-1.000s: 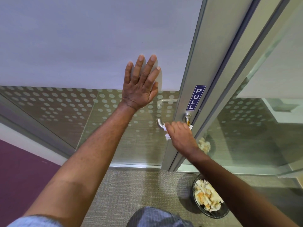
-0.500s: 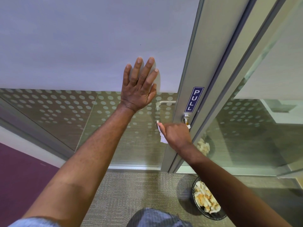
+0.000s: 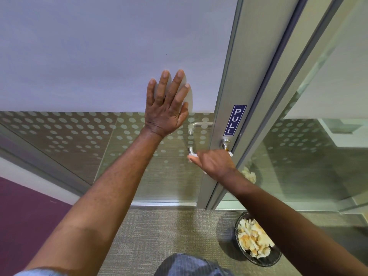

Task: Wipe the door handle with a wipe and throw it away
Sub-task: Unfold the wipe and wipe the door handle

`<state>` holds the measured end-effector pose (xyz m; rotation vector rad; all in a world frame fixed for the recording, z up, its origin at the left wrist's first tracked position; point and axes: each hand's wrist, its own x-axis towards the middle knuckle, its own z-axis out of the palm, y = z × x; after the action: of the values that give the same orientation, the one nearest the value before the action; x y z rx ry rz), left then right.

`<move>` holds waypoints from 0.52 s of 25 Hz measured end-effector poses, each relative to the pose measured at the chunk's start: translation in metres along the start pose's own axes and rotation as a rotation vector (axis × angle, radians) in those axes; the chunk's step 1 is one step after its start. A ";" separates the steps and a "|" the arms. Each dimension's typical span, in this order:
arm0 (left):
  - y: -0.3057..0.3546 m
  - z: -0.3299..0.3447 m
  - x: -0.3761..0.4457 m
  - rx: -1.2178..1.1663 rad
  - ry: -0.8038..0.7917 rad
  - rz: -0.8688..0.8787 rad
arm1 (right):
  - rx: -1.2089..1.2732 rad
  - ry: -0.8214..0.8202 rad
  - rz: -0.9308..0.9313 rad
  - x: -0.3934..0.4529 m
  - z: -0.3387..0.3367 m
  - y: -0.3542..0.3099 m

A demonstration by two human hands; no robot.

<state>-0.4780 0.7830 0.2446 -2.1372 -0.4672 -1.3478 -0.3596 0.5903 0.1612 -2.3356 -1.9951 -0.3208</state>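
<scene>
On door's right edge: right hand (image 3: pixel 214 163) wraps wipe (image 3: pixel 230 153) around lever handle (image 3: pixel 191 150); left hand (image 3: pixel 166 105) splayed flat, bracing door (image 3: pixel 119 46). Advice: keep firm wrap, cover lever end, then bin (image 3: pixel 274 260) near right.

frosted dotted glass wall (image 3: pixel 59 134), grey carpet (image 3: pixel 169 232), purple strip (image 3: pixel 23 216).

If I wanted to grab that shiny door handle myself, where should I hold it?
Probably the straight bar of the door handle, between its bent free end and the round post by the PULL sign. Come from the front and wrap your fingers over the top: the bar stands off the glass, leaving finger room behind. The right hand covers it that way now, with the wipe.
</scene>
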 end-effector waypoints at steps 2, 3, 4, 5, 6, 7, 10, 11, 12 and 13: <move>0.000 -0.001 0.000 0.008 -0.006 0.001 | 0.006 0.010 0.119 0.006 -0.005 -0.009; 0.000 -0.001 0.000 0.006 -0.007 0.002 | 0.006 0.039 0.174 0.006 -0.006 -0.013; 0.000 -0.001 0.001 0.005 -0.006 0.003 | 0.015 0.105 0.200 0.004 -0.005 -0.014; 0.000 -0.001 0.001 0.003 -0.007 0.002 | 0.045 0.186 0.184 0.000 -0.001 -0.014; -0.001 -0.001 0.000 0.002 -0.008 0.001 | 0.083 0.255 0.141 -0.008 0.007 -0.012; 0.000 -0.001 0.000 -0.001 -0.007 0.001 | 0.106 0.297 0.095 -0.017 0.017 -0.010; 0.000 -0.001 0.001 -0.002 -0.009 0.001 | 0.098 0.341 0.030 -0.036 0.047 -0.002; 0.000 -0.001 0.001 0.004 -0.008 0.003 | 0.098 0.353 0.007 -0.037 0.052 0.002; -0.001 -0.001 0.001 0.007 -0.006 0.006 | 0.097 0.360 -0.016 -0.037 0.055 0.005; -0.001 -0.001 0.000 0.004 -0.007 0.010 | 0.108 0.361 -0.027 -0.036 0.057 0.006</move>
<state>-0.4788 0.7830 0.2453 -2.1386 -0.4614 -1.3337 -0.3516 0.5638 0.0996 -2.0155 -1.8228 -0.5733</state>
